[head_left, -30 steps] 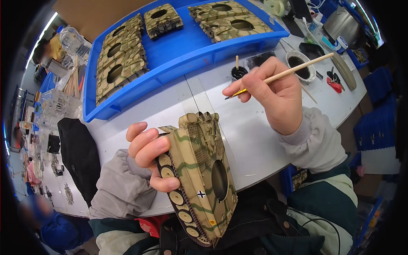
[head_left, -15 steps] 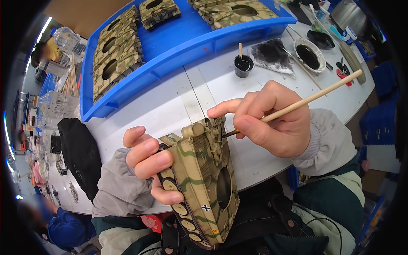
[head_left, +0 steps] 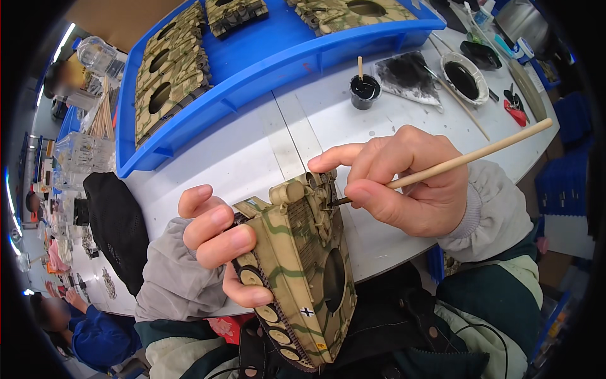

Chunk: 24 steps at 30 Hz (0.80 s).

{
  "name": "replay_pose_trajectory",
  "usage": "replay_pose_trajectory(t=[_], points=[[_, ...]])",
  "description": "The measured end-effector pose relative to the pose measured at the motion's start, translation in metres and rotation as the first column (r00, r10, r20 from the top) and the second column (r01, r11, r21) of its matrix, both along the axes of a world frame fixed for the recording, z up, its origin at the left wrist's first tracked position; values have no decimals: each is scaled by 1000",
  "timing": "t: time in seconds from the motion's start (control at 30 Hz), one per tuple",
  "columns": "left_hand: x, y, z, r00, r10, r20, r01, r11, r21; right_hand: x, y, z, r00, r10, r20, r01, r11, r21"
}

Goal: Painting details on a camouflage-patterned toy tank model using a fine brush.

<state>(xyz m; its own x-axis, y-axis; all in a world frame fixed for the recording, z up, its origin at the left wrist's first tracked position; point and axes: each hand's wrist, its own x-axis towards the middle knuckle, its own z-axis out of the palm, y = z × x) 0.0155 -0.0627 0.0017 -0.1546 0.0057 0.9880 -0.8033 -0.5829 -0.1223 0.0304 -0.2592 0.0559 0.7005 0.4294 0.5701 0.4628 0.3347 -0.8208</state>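
White table [head_left: 237, 151] extends beyond the left hand [head_left: 218, 246], which grips the tank [head_left: 293, 268]; the right hand [head_left: 416, 183] pinches the brush [head_left: 489, 151] at its far end. Finger slip could mismark the tank.

Free lane: white tabletop [head_left: 233, 155] between blue tray [head_left: 265, 83] and model tank hull [head_left: 287, 262]. Tray wall bars far side; cup of black liquid [head_left: 365, 96], right end. Right hand [head_left: 416, 183], paintbrush [head_left: 499, 143] block approach from right.
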Motion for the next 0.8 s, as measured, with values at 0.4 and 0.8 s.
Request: replay_pose_trajectory(t=[0.4, 0.8], points=[[-8, 7, 2, 998, 9, -66, -5, 998, 66, 2, -1, 1, 998, -6, 68, 8, 999, -38], [-3, 5, -2, 999, 35, -27, -34, 999, 36, 5, -3, -1, 997, -8, 81, 14, 998, -67]])
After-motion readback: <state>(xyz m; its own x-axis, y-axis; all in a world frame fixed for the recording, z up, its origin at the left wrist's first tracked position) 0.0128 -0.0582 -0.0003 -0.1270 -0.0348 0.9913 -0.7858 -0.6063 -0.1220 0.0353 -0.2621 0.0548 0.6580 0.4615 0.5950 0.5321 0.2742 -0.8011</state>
